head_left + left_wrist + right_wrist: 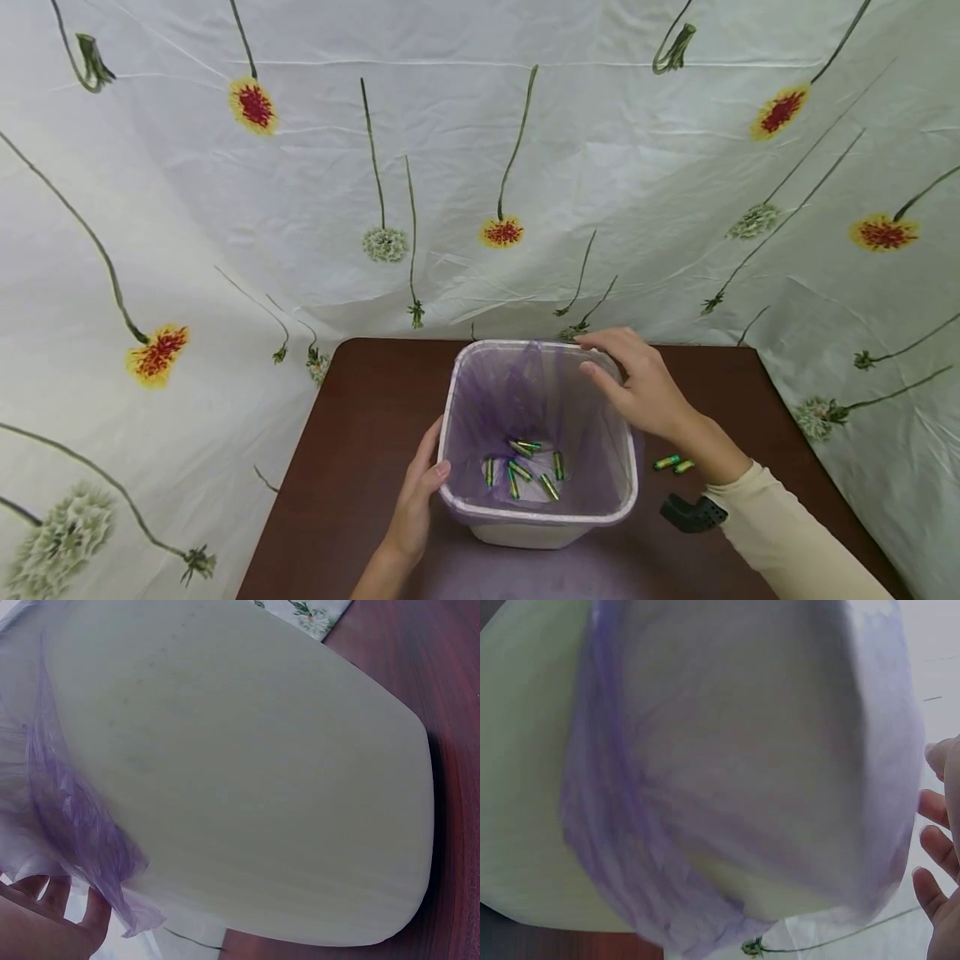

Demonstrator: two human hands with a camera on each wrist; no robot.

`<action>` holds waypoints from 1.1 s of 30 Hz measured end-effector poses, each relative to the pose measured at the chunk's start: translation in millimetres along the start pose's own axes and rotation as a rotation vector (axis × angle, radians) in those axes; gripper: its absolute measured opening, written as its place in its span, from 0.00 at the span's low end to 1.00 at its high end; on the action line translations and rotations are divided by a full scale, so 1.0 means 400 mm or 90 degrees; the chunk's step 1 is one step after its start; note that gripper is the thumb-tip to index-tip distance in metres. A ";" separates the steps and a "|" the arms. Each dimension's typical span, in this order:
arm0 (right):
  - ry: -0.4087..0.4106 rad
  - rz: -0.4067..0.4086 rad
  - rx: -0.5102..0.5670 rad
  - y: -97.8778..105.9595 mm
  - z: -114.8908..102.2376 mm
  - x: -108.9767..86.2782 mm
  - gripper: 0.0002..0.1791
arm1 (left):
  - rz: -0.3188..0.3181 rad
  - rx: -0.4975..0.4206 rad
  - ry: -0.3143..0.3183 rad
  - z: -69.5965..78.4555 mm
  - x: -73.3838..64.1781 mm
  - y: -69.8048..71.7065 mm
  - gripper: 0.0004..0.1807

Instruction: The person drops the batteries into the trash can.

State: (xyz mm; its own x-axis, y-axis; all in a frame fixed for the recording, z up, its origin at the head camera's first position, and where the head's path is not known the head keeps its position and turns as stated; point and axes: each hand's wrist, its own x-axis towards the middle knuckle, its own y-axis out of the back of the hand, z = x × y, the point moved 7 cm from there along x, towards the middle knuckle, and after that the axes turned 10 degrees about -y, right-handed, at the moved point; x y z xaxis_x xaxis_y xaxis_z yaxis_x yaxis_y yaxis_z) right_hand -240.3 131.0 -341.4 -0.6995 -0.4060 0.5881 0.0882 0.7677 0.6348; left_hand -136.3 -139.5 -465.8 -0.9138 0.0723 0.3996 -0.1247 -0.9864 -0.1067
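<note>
A white trash bin (525,535) stands in the middle of the table, lined with a thin purple plastic bag (480,408) folded over its rim. Several green and gold batteries (519,471) lie scattered on the bin's bottom. My left hand (414,500) holds the bin's left side, thumb at the rim and fingers outside; in the left wrist view those fingers are beside the bag's loose edge (90,825). Over the far right corner of the rim is my right hand (637,383), its fingers spread and thumb apart, with nothing held.
Two more batteries (673,463) lie on the brown table (337,433) to the right of the bin, near my right forearm. A black device (692,513) sits at the right sleeve. Flower-patterned white cloth (450,167) hangs behind the table and along its sides.
</note>
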 end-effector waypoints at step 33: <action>-0.082 0.047 -0.007 0.086 0.106 -0.111 0.21 | 0.010 0.008 0.019 -0.006 -0.001 -0.004 0.34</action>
State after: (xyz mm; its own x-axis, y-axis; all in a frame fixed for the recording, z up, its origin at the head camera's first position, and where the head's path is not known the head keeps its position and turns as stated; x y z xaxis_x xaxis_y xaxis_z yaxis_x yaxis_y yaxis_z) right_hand -236.2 196.5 -366.8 -0.7760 -0.2817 0.5643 0.1496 0.7870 0.5986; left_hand -136.6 -137.8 -467.9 -0.9268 0.0606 0.3706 -0.1054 -0.9892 -0.1017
